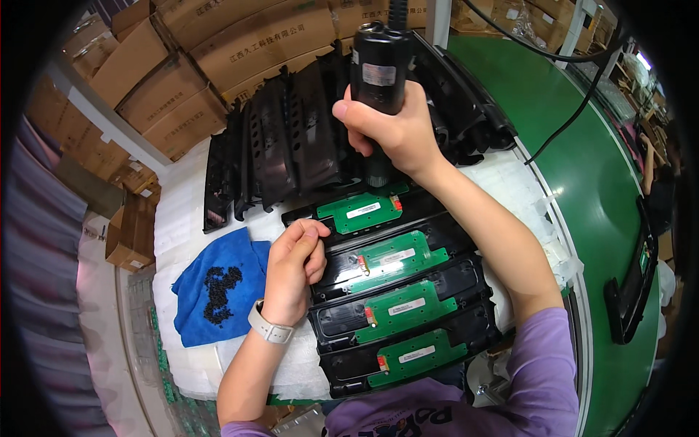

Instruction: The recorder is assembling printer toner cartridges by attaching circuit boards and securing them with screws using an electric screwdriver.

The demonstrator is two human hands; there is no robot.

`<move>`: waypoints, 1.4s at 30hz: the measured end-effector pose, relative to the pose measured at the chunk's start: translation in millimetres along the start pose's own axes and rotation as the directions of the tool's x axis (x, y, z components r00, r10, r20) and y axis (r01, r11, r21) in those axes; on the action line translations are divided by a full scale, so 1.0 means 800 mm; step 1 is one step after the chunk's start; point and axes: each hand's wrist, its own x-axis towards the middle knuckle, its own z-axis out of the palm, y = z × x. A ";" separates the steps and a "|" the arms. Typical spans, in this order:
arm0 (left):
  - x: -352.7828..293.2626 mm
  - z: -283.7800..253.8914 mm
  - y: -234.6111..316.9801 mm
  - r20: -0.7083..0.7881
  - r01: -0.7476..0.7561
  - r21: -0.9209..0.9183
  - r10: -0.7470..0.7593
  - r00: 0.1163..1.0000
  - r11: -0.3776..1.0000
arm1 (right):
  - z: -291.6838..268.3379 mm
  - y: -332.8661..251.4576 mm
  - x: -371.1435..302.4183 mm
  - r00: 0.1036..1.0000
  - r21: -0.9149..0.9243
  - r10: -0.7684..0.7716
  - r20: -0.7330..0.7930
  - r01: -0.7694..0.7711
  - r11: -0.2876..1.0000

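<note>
We've got the right hand (397, 135) wrapped round the black power driver (378, 76), upright over the farthest green board (357, 212). Driver: likely weighty, stiff; grip mid-barrel. Board: probably fragile, hold edges. Left hand (291, 266) nearby, fingers (315, 247) curled together; contents unclear.

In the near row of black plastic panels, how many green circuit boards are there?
4: the farthest board, below the black cylindrical power tool; the second board and third board in the middle; the fourth board nearest the purple shirt. None seems hidden.
</note>
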 end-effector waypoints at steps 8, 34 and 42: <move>0.000 -0.001 0.002 0.068 0.057 -0.100 -0.050 0.996 0.993 | 0.003 0.004 0.005 0.999 0.036 0.026 0.022 -0.027 0.999; -0.017 0.008 -0.010 0.178 0.116 -0.291 -0.065 0.982 0.950 | 0.007 -0.082 -0.040 0.960 0.458 -0.096 0.264 -0.037 0.888; -0.019 0.007 -0.010 0.157 0.095 -0.258 -0.055 0.986 0.961 | 0.018 -0.083 -0.049 0.976 0.428 -0.014 0.216 -0.082 0.900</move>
